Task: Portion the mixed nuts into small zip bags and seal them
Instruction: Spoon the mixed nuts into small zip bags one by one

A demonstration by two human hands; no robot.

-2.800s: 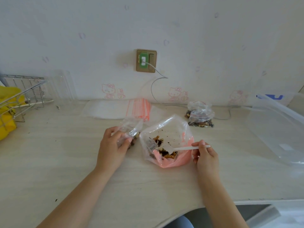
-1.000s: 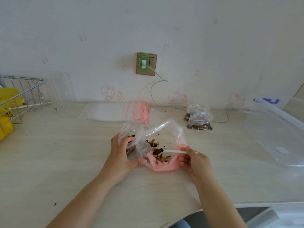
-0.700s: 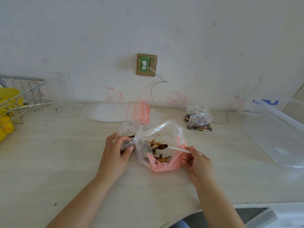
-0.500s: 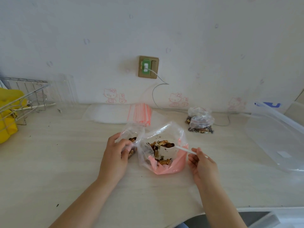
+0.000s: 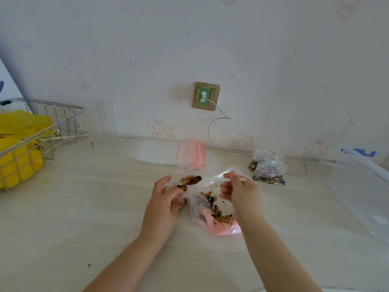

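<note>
Holding: the left hand had its fingers curled around the small clear zip bag, keeping its mouth open just above the table.
Scooping: the right hand pinched the thin white plastic spoon between thumb and fingers; the spoon's bowl, heaped with brown nuts, sat at the mouth of the small bag.
Big bag: the large clear bag with a pink bottom lay on the table between the two hands, with mixed nuts inside.
Table: the pale wood-look tabletop had a few dark crumbs on it.
Back of table: a flat stack of empty clear zip bags with red strips lay near the wall, and two filled little bags of nuts sat to the right of it.
Left side: a silver wire basket held something yellow.
Right side: a big clear plastic box stood at the edge.
Wall: the white wall had pink cat stickers and a gold wall socket with a green plug.
</note>
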